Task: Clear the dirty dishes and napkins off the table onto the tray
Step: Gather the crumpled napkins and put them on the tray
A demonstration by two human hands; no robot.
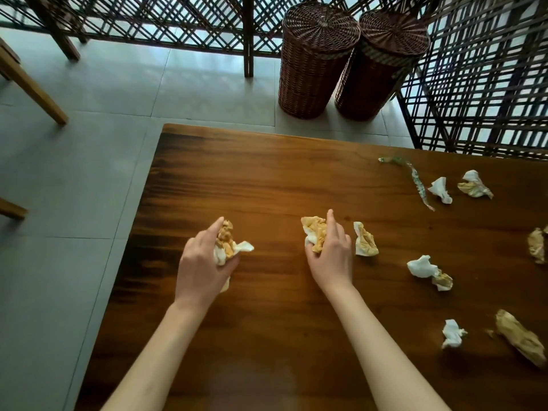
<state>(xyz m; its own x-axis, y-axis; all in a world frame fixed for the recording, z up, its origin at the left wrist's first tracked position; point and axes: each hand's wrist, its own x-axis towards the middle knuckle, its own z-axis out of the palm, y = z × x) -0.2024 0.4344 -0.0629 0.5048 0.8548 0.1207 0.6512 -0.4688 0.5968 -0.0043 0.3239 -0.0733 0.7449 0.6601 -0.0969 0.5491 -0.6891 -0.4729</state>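
On the dark wooden table (267, 179), my left hand (204, 262) grips a crumpled, yellow-stained white napkin (228, 243). My right hand (330, 253) grips a second stained napkin (315, 232), with its index finger stretched out. Another stained napkin (365, 240) lies just right of my right hand. Several more crumpled napkins are scattered on the right side: one (430, 272) at mid right, two (442, 189) (474, 185) farther back, and a small white one (452, 333) nearer me. No tray or dishes are in view.
A torn greenish wrapper strip (415, 178) lies at the back right. A brown crumpled wad (520, 338) and another (537, 244) sit at the right edge. Two wicker baskets (314, 60) (382, 66) stand on the tiled floor beyond the table, by lattice screens. Wooden chair legs (32, 84) stand at the left.
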